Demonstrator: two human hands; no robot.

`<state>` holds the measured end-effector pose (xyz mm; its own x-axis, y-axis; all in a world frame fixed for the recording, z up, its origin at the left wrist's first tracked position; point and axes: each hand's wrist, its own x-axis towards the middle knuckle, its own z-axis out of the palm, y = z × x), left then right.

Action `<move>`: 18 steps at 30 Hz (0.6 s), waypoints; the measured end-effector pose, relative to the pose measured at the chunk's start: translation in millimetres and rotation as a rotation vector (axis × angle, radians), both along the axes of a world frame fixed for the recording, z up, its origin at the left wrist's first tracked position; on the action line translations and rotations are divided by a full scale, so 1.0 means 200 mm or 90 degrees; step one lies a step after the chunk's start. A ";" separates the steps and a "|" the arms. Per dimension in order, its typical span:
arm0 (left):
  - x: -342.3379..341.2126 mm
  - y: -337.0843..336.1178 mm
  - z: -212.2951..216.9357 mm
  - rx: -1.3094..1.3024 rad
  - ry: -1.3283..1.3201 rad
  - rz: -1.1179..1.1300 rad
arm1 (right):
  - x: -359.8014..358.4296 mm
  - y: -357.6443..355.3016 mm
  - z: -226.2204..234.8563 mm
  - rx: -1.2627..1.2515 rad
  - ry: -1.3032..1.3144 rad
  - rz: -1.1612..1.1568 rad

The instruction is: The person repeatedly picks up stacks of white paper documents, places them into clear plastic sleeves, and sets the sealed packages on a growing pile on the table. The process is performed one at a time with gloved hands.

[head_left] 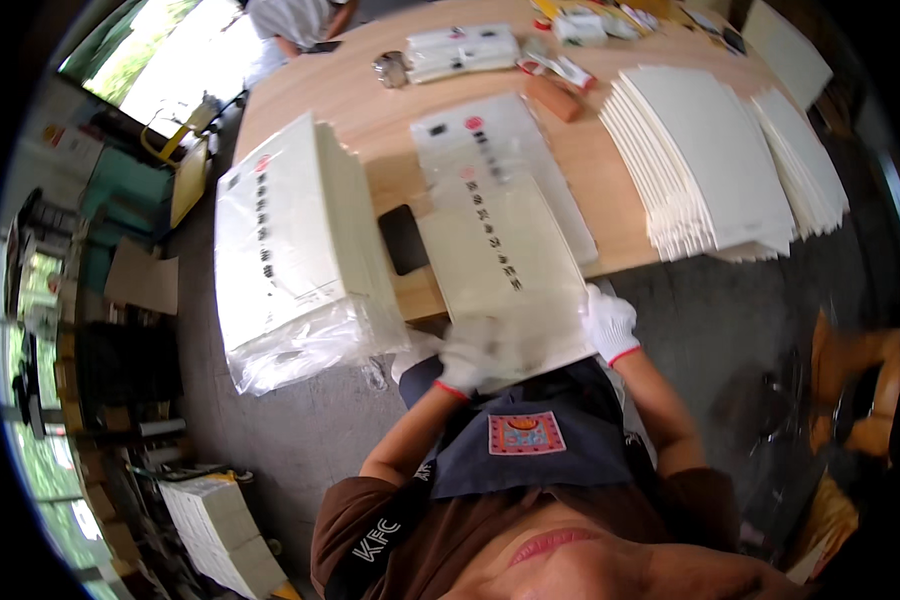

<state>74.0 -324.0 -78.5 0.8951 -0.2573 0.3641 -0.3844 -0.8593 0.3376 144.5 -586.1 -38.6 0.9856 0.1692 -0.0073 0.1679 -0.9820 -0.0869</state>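
I hold a flat cream sheet in a clear plastic sleeve (505, 275) at the near edge of the wooden table (390, 110). My left hand (467, 362), in a white glove with a red cuff, grips the sleeve's near left corner. My right hand (608, 322), gloved the same way, holds its near right edge. The sleeve's open end hangs over the table edge toward my dark apron. More clear sleeves (490, 150) lie flat just beyond it.
A thick stack of bagged cream sheets (290, 240) sits at the left table edge. Fanned stacks of loose cream sheets (705, 160) lie at the right. A black phone (403, 238) lies by the sleeve. Another person (290, 25) stands at the far end. Boxes line the floor at left.
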 end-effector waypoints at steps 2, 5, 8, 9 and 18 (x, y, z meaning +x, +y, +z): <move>-0.03 0.18 0.08 -0.017 0.096 0.144 | -0.02 -0.01 0.10 0.014 -0.007 0.075; -0.13 0.24 0.18 -0.123 -0.008 0.184 | -0.15 -0.01 0.19 0.019 0.021 0.127; -0.37 0.18 0.30 -0.138 -0.013 0.175 | -0.33 -0.09 0.26 0.007 0.063 0.169; -0.43 0.16 0.35 -0.167 -0.012 0.139 | -0.41 -0.11 0.29 0.001 0.071 0.206; -0.37 0.13 0.30 -0.180 0.002 0.056 | -0.50 -0.12 0.18 -0.096 -0.130 0.390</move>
